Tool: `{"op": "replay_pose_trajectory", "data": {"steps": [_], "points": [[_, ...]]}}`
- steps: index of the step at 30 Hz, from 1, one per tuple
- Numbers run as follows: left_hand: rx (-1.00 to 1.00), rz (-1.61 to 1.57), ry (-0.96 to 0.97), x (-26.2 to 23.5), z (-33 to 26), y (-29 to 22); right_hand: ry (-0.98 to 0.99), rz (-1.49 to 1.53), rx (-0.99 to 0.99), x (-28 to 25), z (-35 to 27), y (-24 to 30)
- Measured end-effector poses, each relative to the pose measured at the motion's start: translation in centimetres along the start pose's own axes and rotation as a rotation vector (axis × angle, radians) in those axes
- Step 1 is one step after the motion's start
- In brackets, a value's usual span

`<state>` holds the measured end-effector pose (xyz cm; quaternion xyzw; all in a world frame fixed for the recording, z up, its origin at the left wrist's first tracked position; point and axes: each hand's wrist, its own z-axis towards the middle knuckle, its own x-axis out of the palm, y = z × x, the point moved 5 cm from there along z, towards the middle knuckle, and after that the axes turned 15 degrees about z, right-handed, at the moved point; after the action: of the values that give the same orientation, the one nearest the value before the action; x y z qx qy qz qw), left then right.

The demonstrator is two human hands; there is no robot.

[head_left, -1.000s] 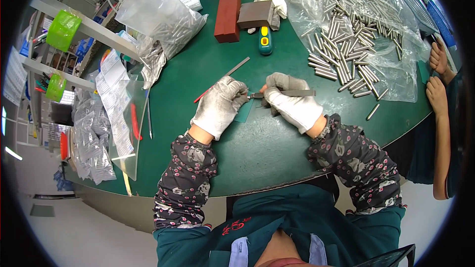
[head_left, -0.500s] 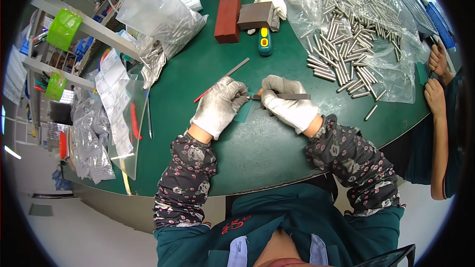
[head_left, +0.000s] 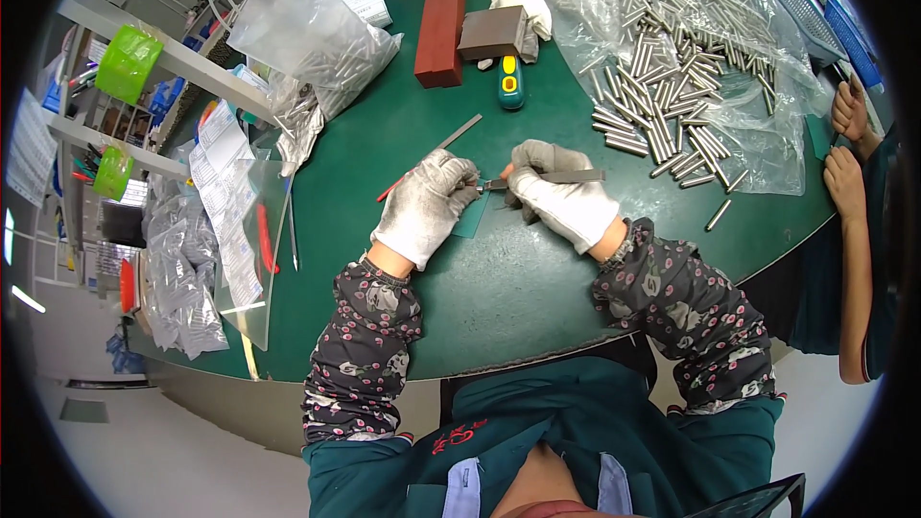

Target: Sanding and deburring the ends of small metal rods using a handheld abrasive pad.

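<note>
Flat metal bar (head_left: 580, 176), clasped in your right grip (head_left: 564, 200) in from the table's (head_left: 489, 312) near edge, now angles its outer end slightly more farward, your left grip (head_left: 425, 208) pinching a small metal piece (head_left: 484, 185), suggesting mid-stroke work.

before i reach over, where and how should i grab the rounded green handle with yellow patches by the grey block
Probably by the near end of the rounded green handle with yellow patches, coming from your own side and closing across its left and right sides. That end points toward you and sticks out, while the grey rectangular block hides whatever lies beyond it.
</note>
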<state>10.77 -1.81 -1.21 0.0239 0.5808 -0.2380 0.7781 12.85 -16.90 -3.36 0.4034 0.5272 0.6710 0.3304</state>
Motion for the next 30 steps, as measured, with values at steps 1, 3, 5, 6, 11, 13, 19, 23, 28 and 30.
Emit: {"op": "replay_pose_trajectory", "data": {"steps": [1,3,5,6,11,13,19,23,28,30], "points": [[-0.006,-0.007,0.005,0.0,0.0,0.0,0.000,0.001,0.001,0.0,0.0,0.1],[-0.011,0.001,0.006,-0.1,0.0,0.0,-0.003,-0.013,0.006,0.1,0.0,0.2],[-0.015,0.007,0.007,-0.2,0.0,-0.1,0.002,-0.005,-0.004,0.1,0.0,0.1],[-0.017,0.004,0.012,-0.2,0.0,0.0,0.008,0.002,-0.013,0.1,0.0,0.1],[-0.022,-0.003,0.014,-0.1,0.1,-0.1,0.006,0.033,0.006,0.1,-0.1,0.1],[-0.008,-0.013,0.010,-0.1,0.1,-0.1,0.002,0.038,0.008,0.1,-0.2,0.2],[-0.018,-0.018,0.012,0.1,0.1,0.1,-0.008,0.010,0.014,0.4,-0.1,0.1],[-0.015,-0.014,0.019,0.1,0.2,0.2,0.015,-0.086,-0.050,0.5,0.1,0.2],[-0.036,0.002,0.050,0.2,0.3,0.4,0.054,-0.180,-0.118,0.5,0.7,0.6],[-0.033,0.005,0.048,0.1,0.3,0.5,0.111,-0.160,-0.085,1.1,0.5,1.4]]}}
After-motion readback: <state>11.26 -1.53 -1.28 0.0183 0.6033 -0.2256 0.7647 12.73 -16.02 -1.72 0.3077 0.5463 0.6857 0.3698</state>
